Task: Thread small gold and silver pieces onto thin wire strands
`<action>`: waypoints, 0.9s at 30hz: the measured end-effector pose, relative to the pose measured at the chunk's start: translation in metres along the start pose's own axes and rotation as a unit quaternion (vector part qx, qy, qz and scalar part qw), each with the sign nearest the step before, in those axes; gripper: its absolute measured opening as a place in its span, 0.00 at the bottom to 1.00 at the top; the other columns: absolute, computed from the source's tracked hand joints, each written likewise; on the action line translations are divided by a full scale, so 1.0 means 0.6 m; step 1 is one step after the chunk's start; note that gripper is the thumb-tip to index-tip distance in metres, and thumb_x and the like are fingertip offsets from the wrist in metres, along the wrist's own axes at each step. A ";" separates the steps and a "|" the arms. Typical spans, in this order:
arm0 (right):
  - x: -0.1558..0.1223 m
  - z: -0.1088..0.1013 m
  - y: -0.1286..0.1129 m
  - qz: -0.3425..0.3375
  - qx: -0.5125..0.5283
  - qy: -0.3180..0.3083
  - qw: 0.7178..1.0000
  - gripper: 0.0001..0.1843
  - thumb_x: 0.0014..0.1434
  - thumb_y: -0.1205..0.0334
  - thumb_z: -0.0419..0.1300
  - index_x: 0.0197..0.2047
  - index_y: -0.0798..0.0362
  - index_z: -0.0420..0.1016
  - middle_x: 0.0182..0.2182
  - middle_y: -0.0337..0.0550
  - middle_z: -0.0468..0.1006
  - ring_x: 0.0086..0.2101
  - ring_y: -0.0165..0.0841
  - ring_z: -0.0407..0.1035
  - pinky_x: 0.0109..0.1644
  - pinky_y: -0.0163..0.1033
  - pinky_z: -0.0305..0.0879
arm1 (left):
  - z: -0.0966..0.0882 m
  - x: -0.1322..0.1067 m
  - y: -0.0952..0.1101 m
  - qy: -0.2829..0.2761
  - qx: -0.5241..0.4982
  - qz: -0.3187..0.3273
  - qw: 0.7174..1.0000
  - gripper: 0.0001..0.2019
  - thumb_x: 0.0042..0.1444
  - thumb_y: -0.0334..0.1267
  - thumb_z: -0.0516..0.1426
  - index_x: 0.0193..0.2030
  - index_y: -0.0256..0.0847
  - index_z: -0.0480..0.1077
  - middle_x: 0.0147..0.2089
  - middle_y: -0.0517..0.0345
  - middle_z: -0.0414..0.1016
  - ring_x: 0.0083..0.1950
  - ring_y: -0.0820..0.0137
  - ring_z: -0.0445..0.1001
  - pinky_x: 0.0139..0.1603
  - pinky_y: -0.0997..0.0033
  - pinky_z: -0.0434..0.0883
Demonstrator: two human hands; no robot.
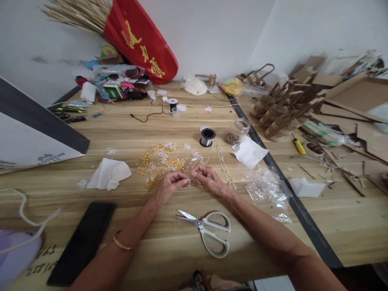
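My left hand (170, 184) is closed in a pinch on a small silvery chain piece (189, 183), which hangs at its fingertips. Just to the right, my right hand (208, 178) has its fingers curled and pressed together; whatever they hold is too small to make out. Behind both hands lies a loose pile of gold beads (176, 164), mixed with silvery bits. Short silver wire pieces (197, 157) lie just beyond my right hand. Nearer to me, scissors (200, 223) with pale handles rest with blades slightly apart. A thin chain (222, 165) stretches along the table right of my right hand.
A wire spool (207, 137) and a glass jar (241, 128) of beads stand behind. White paper (250, 151) and clear plastic bags (266, 188) lie at right, small woven baskets (274, 111) beyond. A black phone (83, 242) lies left, near a crumpled tissue (108, 173).
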State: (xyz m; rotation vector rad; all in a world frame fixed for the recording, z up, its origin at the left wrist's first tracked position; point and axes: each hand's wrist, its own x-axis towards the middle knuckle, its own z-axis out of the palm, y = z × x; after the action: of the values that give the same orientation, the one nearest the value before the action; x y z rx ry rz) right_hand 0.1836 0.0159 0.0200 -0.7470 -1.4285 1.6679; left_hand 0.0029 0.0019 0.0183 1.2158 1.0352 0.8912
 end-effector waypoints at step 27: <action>-0.001 0.000 0.004 0.019 -0.010 -0.014 1.000 0.17 0.57 0.48 0.59 0.31 0.55 0.65 0.16 0.30 0.62 0.17 0.22 0.53 0.21 0.30 0.50 | -0.001 -0.001 0.000 -0.085 0.007 -0.016 0.996 0.10 0.46 0.39 0.62 0.29 0.35 0.67 0.28 0.60 0.70 0.32 0.72 0.70 0.37 0.72 0.66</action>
State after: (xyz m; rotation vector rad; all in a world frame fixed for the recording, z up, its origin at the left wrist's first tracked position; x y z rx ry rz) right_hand 0.1834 0.0154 0.0176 -0.7691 -1.4599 1.7024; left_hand 0.0020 0.0015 0.0182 1.2611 0.9228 0.7431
